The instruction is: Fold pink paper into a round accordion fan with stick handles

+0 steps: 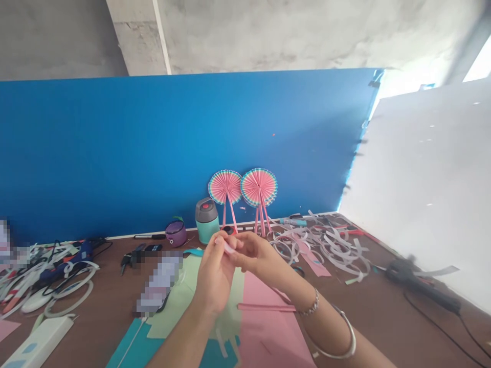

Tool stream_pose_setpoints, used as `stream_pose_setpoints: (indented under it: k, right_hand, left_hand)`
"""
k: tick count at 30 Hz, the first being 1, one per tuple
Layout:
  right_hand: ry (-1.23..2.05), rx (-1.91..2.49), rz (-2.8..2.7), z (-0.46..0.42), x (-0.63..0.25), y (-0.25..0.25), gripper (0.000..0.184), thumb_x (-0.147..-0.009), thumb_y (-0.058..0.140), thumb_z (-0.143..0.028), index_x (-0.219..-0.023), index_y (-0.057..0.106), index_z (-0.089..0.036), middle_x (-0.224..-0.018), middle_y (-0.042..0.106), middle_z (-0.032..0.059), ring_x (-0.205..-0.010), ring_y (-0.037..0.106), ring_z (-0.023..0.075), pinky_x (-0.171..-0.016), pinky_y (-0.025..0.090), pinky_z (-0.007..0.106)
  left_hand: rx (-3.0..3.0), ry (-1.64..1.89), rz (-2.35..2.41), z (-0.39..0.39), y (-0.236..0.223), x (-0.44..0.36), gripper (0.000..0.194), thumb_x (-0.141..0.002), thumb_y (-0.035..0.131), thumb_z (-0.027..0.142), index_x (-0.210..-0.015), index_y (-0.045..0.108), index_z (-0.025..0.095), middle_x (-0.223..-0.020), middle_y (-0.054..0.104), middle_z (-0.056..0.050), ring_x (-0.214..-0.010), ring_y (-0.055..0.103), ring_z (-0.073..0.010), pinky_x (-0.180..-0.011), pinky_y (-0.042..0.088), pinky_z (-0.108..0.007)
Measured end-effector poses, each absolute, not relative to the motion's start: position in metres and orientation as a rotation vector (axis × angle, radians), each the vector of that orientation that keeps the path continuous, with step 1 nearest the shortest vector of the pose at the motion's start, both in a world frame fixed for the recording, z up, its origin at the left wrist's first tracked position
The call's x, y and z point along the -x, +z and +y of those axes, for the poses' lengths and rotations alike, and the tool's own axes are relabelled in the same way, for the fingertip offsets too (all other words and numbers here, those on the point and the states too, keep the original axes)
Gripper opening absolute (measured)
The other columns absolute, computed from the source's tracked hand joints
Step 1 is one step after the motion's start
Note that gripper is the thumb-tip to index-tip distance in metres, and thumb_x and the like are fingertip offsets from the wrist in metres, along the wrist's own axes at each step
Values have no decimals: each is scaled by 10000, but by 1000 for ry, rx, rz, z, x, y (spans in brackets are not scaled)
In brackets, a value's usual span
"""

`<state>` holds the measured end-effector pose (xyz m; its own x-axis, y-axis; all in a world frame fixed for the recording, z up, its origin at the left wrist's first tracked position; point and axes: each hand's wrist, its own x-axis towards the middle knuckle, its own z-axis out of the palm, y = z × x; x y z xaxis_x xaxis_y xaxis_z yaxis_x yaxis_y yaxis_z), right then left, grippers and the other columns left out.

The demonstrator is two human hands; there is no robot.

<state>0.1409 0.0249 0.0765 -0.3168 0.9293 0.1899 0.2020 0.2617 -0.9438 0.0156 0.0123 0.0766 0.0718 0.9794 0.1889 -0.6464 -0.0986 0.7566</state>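
Note:
My left hand (217,276) and my right hand (257,258) meet over the middle of the table. Between their pinched fingertips sits a small whitish strip (229,248), mostly hidden, so its material cannot be made out. Below them lie sheets of pink paper (276,337), light green paper (172,319) and teal paper (128,345). A narrow folded pink paper strip (264,307) rests across the pink sheet, near my right wrist. Two round pleated pink paper fans (259,186) with stick handles lean on the blue partition behind.
A teal-and-grey food jar (207,227) and a purple cup (175,233) stand at the back. Curled white strips (337,245) heap up at right, beside a dark corded tool (422,286). At left are a blurred phone (161,281), tangled strips and a white power strip (38,345).

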Motion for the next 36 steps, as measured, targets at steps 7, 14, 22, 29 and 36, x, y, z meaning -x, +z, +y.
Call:
stream_pose_setpoints:
  k: [7,14,22,29,36]
  right_hand:
    - [1131,1053,-1669,28,-142,80,501,-739,655,-510,-1102,525,-190,-862,627,37,-718,548,138,-604,432,263]
    - [1349,962,-1639,36,-155,80,500,-728,696,-447,-1108,500,-187,-829,627,24,-700,555,126,-567,406,240]
    - [1350,1080,-1649,39,-171,87,529,-716,694,-469,-1123,529,-174,-791,644,30,-681,571,139,-577,434,253]
    - [896,1258,-1681,42,-169,84,377,-744,646,-407,-1034,577,-178,-959,618,71,-790,585,180,-673,466,313]
    - [-83,1054,-1841,22,-146,85,168,-846,499,-167,-816,653,-228,-876,581,60,-865,496,208,-770,383,363]
  left_hand:
    - [-1146,1350,944,19,77,-6,360,-740,670,381,-1010,599,154,-911,695,-96,-888,632,-218,-780,473,-317]
    - [-1142,1385,979,25,72,-5,472,-805,503,563,-859,690,132,-807,719,-105,-840,653,-260,-746,496,-363]
    - [-1370,1290,900,31,82,16,361,-780,616,412,-1062,651,188,-988,686,-78,-833,636,-187,-772,498,-319]
    - [-1406,1352,974,36,72,12,224,-711,685,265,-914,695,172,-807,679,-49,-696,626,-161,-673,520,-291]
    - [-1626,1628,986,36,63,4,179,-727,673,245,-898,724,231,-941,644,-66,-826,600,-195,-671,523,-281]
